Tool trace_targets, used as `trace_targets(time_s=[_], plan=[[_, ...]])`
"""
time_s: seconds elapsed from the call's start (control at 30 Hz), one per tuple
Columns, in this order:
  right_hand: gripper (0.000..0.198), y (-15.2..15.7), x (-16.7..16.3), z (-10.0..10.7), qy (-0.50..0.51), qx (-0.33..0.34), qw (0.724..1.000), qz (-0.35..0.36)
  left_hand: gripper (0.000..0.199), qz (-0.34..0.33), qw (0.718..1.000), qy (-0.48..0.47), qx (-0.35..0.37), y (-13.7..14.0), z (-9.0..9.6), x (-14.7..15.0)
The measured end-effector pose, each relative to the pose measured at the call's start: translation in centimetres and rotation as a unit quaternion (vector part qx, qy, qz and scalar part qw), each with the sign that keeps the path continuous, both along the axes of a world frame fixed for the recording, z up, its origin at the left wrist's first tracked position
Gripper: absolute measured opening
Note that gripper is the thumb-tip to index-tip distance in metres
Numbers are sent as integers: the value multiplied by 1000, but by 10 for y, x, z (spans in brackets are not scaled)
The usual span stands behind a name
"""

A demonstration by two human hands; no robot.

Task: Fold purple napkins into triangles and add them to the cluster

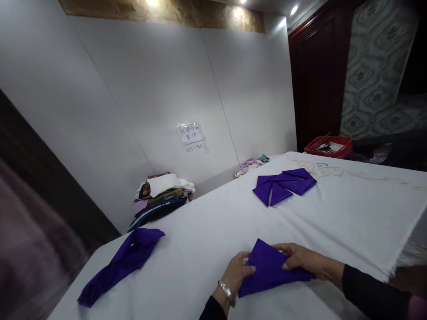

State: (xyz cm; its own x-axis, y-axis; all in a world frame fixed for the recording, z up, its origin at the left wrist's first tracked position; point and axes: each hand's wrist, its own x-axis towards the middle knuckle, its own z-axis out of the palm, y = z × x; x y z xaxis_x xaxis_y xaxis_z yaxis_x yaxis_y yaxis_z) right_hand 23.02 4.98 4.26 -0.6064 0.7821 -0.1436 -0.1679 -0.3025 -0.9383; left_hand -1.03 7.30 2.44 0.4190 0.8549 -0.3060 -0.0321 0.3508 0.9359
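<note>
A purple cloth napkin point(267, 271), folded into a triangle with its tip pointing away from me, is between my two hands at the table's near side. My left hand point(237, 272) grips its left edge, thumb on top and fingers behind. On the right edge, my right hand point(296, 258) pinches it the same way, thumb in front. The fingertips behind the cloth are hidden. Farther off lie several folded purple napkins point(282, 186) in pointed shapes, partly overlapping. Another purple napkin point(123, 262) lies loose and crumpled at the left.
A white cloth covers the table point(200, 249). Beyond its far edge sit a stack of folded clothes point(163, 191) and a smaller fabric pile point(248, 166). A red basket point(345, 148) with scissors point(326, 147) stands at the far right. A handwritten sign point(191, 133) hangs on the wall.
</note>
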Motion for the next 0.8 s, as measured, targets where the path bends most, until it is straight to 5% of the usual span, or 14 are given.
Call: trace_targets(time_s=[0.17, 0.53, 0.8], plan=[[60, 5, 20, 4, -52, 8, 998, 36, 42, -88, 993, -74, -32, -10, 9, 23], [57, 15, 37, 16, -6, -2, 997, 74, 49, -73, 995, -62, 22, 7, 11, 68], [54, 95, 106, 56, -109, 39, 991, 73, 76, -5, 998, -54, 23, 63, 18, 118]])
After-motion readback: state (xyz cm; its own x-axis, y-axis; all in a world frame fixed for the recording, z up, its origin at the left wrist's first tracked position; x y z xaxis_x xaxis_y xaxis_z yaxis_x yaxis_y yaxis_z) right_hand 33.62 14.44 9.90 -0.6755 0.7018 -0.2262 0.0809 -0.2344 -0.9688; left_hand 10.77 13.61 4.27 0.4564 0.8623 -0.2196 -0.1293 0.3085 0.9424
